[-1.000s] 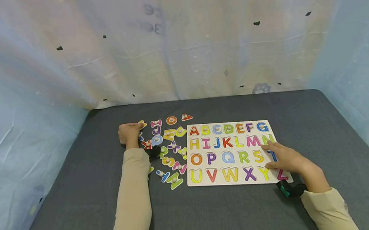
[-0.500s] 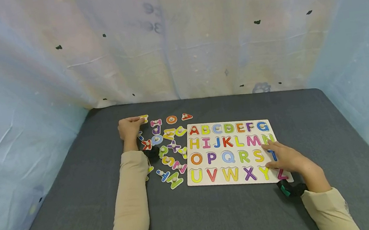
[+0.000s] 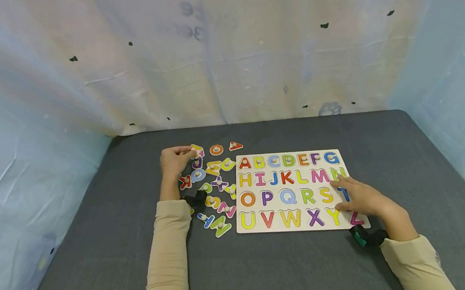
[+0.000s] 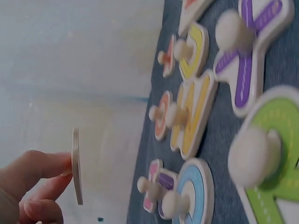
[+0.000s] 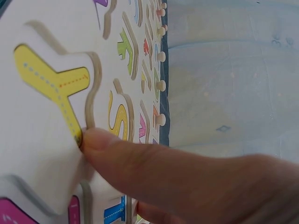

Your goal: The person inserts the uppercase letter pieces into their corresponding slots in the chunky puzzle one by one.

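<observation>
My left hand (image 3: 175, 161) pinches a yellow letter puzzle piece (image 3: 196, 147) by its knob, raised over the far-left group of pieces. In the left wrist view this piece (image 4: 76, 165) shows edge-on, its face turned away. Just beneath it in the head view is a pink letter piece (image 4: 153, 185), partly covered. My right hand (image 3: 363, 199) rests on the right side of the wooden alphabet board (image 3: 274, 152), thumb beside the printed yellow Y (image 5: 55, 88). Knobbed pieces A to G fill the board's top row; the lower recesses show printed letters.
Loose knobbed letters lie left of the board, among them an orange O (image 3: 216, 150), a red A (image 3: 236, 145), a purple X (image 3: 219, 182) and a green piece (image 3: 220, 226). A dark cloth covers the table (image 3: 274, 275). Pale curtains (image 3: 249, 65) stand behind and at both sides.
My left hand has lifted the yellow piece from the far-left of the group and carried it right, over the pink piece. My right hand stays on the board.
</observation>
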`<state>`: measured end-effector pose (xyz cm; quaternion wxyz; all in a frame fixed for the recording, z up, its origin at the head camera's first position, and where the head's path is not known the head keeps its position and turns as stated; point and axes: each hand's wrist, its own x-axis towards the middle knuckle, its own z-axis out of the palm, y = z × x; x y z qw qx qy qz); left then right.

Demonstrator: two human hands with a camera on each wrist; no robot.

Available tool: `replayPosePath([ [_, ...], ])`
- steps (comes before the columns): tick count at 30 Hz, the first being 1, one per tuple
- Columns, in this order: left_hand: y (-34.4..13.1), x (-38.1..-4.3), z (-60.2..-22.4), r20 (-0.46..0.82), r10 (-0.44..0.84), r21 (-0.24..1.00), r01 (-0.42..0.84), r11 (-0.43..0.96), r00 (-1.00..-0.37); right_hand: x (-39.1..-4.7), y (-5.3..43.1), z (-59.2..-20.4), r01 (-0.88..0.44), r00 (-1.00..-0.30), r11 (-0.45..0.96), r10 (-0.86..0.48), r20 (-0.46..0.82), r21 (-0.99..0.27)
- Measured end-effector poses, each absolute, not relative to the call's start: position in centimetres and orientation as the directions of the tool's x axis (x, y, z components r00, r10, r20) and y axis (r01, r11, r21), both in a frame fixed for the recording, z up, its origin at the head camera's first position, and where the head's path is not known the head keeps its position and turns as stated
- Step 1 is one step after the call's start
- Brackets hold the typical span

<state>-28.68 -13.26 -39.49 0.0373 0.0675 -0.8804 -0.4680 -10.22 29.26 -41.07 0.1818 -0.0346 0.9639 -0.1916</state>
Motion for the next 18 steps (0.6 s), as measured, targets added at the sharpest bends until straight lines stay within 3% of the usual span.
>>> replayPosePath([
  [11,-11.4,-26.9,-39.0,0.064,0.043,0.844,0.076,0.531,-0.997,-10.0,29.4,-41.2,0.015,-0.929,0.922,-0.130,-0.347,-0.386],
  [18,-9.1,-26.2,-38.9,0.096,0.269,0.823,0.229,0.520,-0.958,-9.9,29.6,-41.1,0.028,-0.927,0.926,-0.117,-0.356,-0.376],
])
